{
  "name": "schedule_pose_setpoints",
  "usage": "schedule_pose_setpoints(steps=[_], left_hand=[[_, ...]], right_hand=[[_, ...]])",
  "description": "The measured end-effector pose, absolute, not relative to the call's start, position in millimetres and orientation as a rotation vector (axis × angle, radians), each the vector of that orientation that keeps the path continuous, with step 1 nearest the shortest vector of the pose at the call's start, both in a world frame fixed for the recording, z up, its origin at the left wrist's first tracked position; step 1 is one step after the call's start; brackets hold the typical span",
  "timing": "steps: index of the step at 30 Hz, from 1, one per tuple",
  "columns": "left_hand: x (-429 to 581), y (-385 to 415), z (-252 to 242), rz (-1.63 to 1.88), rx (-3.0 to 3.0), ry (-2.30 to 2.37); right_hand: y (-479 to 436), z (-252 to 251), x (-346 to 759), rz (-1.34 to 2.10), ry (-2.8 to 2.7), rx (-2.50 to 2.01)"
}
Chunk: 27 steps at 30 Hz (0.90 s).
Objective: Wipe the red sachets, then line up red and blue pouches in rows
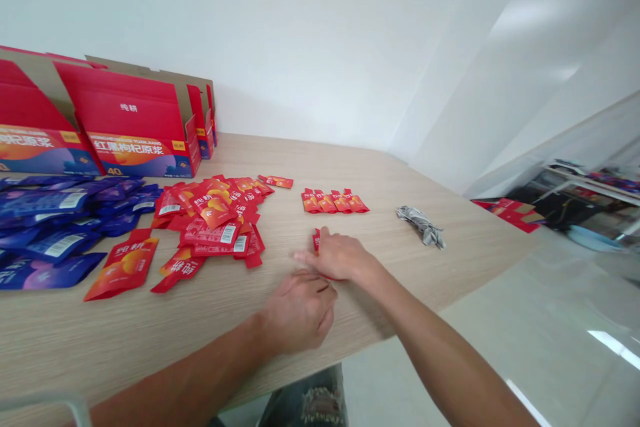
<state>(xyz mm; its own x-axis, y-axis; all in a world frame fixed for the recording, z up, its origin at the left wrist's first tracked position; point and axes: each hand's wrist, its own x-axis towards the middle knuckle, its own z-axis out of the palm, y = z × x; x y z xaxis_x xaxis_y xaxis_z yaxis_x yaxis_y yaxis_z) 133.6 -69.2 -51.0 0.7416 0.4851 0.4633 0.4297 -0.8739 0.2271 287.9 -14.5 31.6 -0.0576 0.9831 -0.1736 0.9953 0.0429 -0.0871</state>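
On the worktop point(400, 180), a red sachet point(317, 241) is mostly covered by the right hand point(340, 255), its grip unclear; the left hand point(303, 310) is curled, any hold hidden. Probably light and soft, best pinched at one end.

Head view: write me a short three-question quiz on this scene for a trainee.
1. How many red pouches show in the neat row?
2. True or false: in the picture, the blue pouches lie to the right of the big red pile.
3. Fill in the blank: the person's ____ hand lies over a mostly hidden red pouch.

Key:
1. Four.
2. False; they lie to its left.
3. Right, since the right hand covers most of it.
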Motion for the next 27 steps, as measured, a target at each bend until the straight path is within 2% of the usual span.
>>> schedule_pose_setpoints(steps=[3,12,18,27], left_hand=[[132.3,-72.0,-51.8,0.828,2.878,0.701],[132.3,-74.8,-44.4,0.682,2.900,0.657],[134.2,-73.1,-41.2,0.640,2.875,0.643],[130.3,-63.3,-38.6,0.580,2.796,0.596]], right_hand=[[-32.3,27.6,273.6,-0.273,2.113,2.100],[-26.4,22.4,312.1,-0.409,2.323,2.348],[47.4,47.4,318.2,-0.075,2.169,2.680],[143.1,18.0,302.9,-0.113,1.902,2.719]])
